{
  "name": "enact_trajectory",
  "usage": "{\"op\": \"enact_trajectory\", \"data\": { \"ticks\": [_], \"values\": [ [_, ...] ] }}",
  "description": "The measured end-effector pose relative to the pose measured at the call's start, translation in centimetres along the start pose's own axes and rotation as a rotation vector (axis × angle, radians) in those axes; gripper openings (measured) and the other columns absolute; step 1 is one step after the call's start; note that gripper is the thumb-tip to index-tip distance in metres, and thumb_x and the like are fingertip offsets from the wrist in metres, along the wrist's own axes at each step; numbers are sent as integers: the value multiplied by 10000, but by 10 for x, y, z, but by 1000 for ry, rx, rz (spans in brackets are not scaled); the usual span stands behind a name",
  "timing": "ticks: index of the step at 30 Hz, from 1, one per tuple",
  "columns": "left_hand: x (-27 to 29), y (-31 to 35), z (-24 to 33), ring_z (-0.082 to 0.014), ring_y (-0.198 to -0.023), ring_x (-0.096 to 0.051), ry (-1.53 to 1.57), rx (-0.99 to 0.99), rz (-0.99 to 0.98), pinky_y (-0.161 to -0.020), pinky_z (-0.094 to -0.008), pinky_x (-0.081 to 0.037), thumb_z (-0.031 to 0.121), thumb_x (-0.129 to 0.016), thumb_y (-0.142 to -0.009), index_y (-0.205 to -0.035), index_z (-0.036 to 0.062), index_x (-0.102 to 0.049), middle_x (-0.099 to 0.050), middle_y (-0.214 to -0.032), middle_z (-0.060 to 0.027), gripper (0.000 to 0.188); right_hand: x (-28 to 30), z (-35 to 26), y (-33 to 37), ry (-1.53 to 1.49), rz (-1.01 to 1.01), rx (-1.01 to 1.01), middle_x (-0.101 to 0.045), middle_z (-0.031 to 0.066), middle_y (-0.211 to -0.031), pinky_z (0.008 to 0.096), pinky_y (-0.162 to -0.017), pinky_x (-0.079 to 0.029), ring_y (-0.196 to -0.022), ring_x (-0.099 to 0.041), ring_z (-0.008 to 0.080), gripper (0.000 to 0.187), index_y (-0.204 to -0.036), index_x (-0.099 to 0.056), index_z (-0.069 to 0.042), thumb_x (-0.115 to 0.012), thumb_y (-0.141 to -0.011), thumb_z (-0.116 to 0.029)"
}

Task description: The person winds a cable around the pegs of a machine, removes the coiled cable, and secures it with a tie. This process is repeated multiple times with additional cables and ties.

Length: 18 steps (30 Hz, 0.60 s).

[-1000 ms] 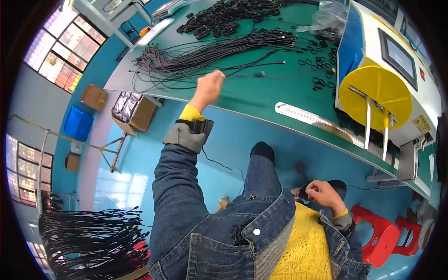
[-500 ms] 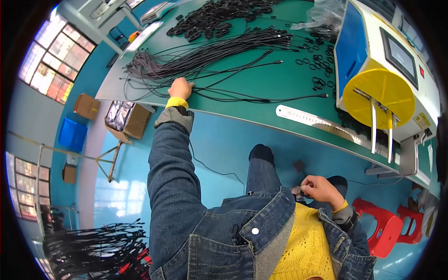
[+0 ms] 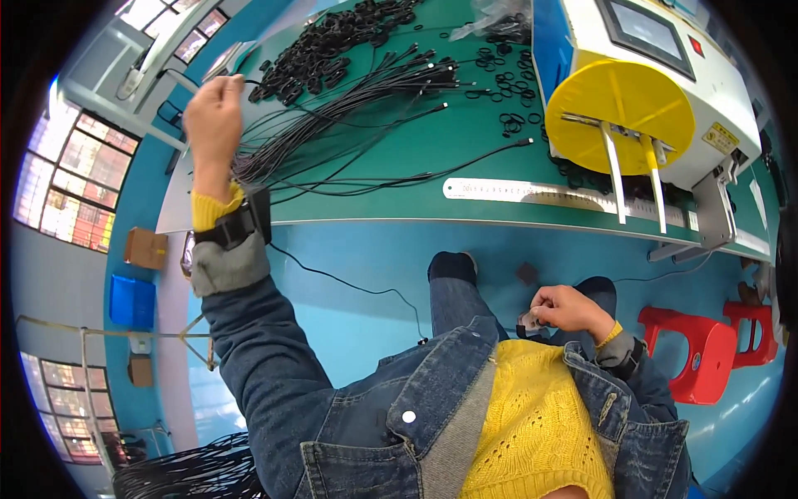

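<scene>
Black cables point(image 3: 349, 100) lie fanned in a loose bundle across the green counter point(image 3: 432, 141), too many and too tangled to count. Half a second ago the left hand point(image 3: 214, 112) pressed low on the bundle's near end; now it is raised above the counter's left edge, fingers closed in a fist that seems to pinch a single cable lifted clear of the others, so one strand looks singled out. The right hand point(image 3: 565, 309) stays by the lap, fingers curled on a small item I cannot identify. One steel ruler point(image 3: 532, 193) lies along the counter's front edge, one machine with a yellow disc point(image 3: 619, 104) stands at the right, and two red stools point(image 3: 731, 341) sit below. Small black rings point(image 3: 507, 83) are scattered beyond counting.
</scene>
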<state>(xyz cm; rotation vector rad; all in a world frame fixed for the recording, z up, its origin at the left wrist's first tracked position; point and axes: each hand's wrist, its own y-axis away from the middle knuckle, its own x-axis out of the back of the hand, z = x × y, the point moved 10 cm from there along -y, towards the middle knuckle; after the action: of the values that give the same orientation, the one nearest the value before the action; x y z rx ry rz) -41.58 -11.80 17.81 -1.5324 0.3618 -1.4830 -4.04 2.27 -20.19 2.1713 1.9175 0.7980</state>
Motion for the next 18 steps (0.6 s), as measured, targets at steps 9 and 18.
{"op": "enact_trajectory", "data": {
  "ticks": [9, 18],
  "values": [
    [22, -27, 0, -94, -549, -467, 0, 88, -105, -515, -248, -372, 232, -553, -852, -815, -5, -654, -598, -649, -39, 261, 10, -22, 2, 135, -41, 129, -625, 91, -687, 301, -557, -465, -610, -595, 176, 177, -802, -586, 4, -573, -797, -172],
    [47, -25, 4, -57, -603, -459, 61, 220, -90, -558, -205, -372, 241, -559, -855, -865, -5, -668, -580, -642, -1, 269, 35, -218, -101, 198, 497, 749, -562, 151, -727, 371, -616, -437, -678, -551, 299, 260, -883, -518, -14, -608, -774, -232]
  ]
}}
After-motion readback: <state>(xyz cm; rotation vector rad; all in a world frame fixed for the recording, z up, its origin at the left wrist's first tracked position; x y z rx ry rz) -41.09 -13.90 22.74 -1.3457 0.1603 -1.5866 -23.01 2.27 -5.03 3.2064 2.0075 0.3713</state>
